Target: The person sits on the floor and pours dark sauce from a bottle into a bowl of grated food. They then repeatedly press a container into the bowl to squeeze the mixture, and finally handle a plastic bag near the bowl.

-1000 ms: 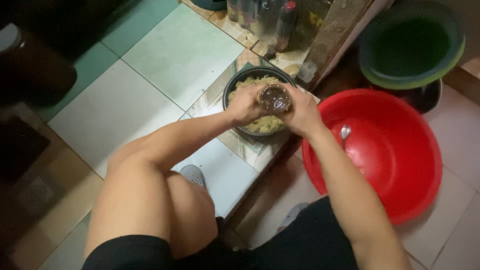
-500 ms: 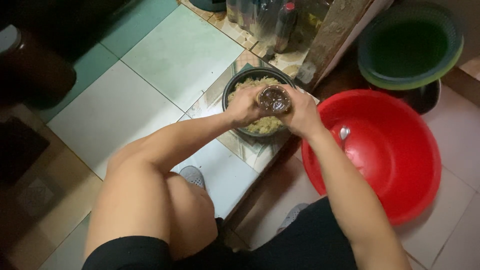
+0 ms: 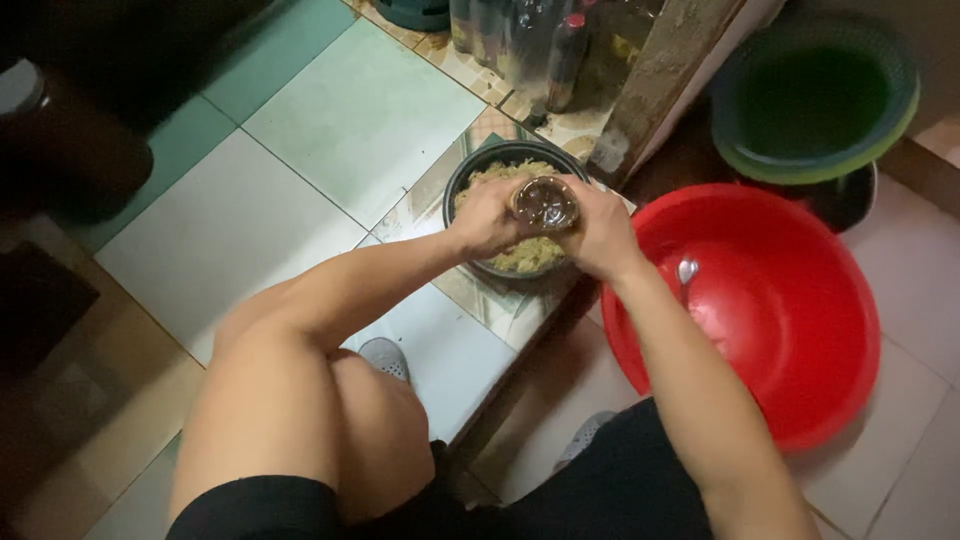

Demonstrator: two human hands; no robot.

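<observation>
Both your hands meet on a small clear jar (image 3: pixel 545 203) held right over the dark bowl (image 3: pixel 470 180) of yellowish shredded food. Your left hand (image 3: pixel 483 217) wraps the jar's near side, fingers curled round it; your right hand (image 3: pixel 598 235) closes on the other side, so the jar sits clamped between the two. Whether a lid is on it, or which hand would be turning one, you cannot tell from here; its top faces up at you and looks dark inside.

By the look of it, you are working the jar, opening it or readying it, above the food. The next move calls for a firm hold with one hand while the other works, keeping the jar centred over the bowl so nothing falls past the rim.

Just right of your right hand lies the red basin (image 3: pixel 800 330) with a spoon (image 3: pixel 687 272) in it. Beyond your hands stand bottles (image 3: pixel 560 45); farther right, a green basket (image 3: pixel 815 100).
</observation>
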